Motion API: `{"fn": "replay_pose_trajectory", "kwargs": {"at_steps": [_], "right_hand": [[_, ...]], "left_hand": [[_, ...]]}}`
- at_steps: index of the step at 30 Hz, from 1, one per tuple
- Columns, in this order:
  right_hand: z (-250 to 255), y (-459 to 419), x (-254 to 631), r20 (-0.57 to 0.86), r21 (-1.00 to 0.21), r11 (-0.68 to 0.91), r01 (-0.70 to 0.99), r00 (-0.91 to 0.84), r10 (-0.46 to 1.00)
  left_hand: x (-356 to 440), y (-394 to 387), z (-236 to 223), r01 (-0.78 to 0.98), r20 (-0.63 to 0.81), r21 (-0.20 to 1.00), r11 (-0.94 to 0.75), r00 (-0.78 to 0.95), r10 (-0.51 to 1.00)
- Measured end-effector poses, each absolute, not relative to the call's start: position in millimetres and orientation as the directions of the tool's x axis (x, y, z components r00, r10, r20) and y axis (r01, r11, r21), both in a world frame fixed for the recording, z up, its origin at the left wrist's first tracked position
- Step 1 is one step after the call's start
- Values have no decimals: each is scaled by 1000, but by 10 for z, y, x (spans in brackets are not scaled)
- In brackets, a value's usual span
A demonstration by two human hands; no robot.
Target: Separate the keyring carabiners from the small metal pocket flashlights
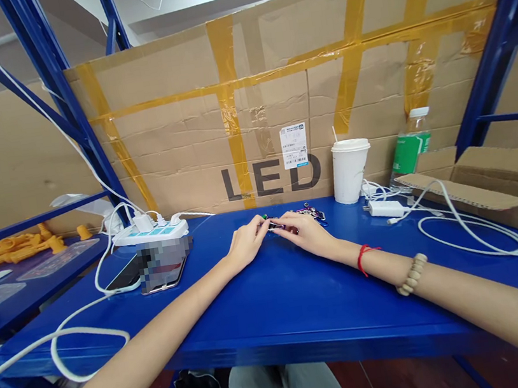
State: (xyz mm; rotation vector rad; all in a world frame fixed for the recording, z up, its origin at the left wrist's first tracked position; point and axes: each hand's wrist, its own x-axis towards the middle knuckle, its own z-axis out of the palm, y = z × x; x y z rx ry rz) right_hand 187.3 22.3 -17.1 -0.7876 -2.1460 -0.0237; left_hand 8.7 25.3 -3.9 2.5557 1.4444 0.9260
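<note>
My left hand point(247, 244) and my right hand point(310, 232) meet over the middle of the blue table point(274, 301). Between their fingertips is a small, shiny dark purple piece point(277, 224), pinched from both sides; its exact kind is too small to make out. A bit of green shows by the left fingertips. Just behind my right hand lies a little pile of shiny purple metal pieces point(313, 211), partly hidden by the fingers. A red string bracelet point(363, 260) and a beaded bracelet point(412, 275) circle my right arm.
On the left are a white power strip point(153, 233), two phones point(167, 277) and loose cables. To the right stand a white paper cup point(351, 171), a green-labelled bottle point(410, 150), a white charger point(385, 209) and an open cardboard box point(495, 193). Taped cardboard point(175, 148) walls the back.
</note>
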Motion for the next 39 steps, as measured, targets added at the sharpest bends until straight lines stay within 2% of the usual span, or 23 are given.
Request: {"fn": "replay_pose_trajectory", "kwargs": {"at_steps": [4, 10, 13, 18, 23, 26, 30, 35, 39], "right_hand": [[-173, 202, 1860, 664, -189, 781, 596, -508, 549], [-185, 195, 1850, 627, -16, 745, 667, -574, 527], [-193, 215, 1856, 634, 12, 744, 668, -581, 511], [-183, 219, 1853, 662, -37, 761, 648, -554, 504], [-128, 202, 1883, 691, -148, 747, 648, -473, 547], [-104, 209, 1921, 709, -231, 725, 649, -397, 582], [-104, 212, 1925, 721, -267, 732, 627, -374, 583], [-101, 259, 1934, 744, -321, 733, 599, -320, 587], [-105, 371, 2107, 706, -283, 583, 761, -246, 664]], "left_hand": [[86, 246, -35, 737, 464, 303, -604, 440, 769], [82, 255, -45, 748, 438, 216, -627, 500, 747], [83, 254, -54, 749, 441, 202, -632, 506, 741], [98, 235, -46, 736, 424, 236, -634, 509, 749], [125, 226, -33, 661, 425, 403, -633, 478, 769], [134, 228, -30, 626, 408, 453, -634, 487, 772], [128, 214, -27, 631, 403, 395, -668, 534, 743], [132, 180, -22, 677, 343, 175, -715, 639, 688], [132, 181, -9, 717, 373, 220, -662, 565, 736]]}}
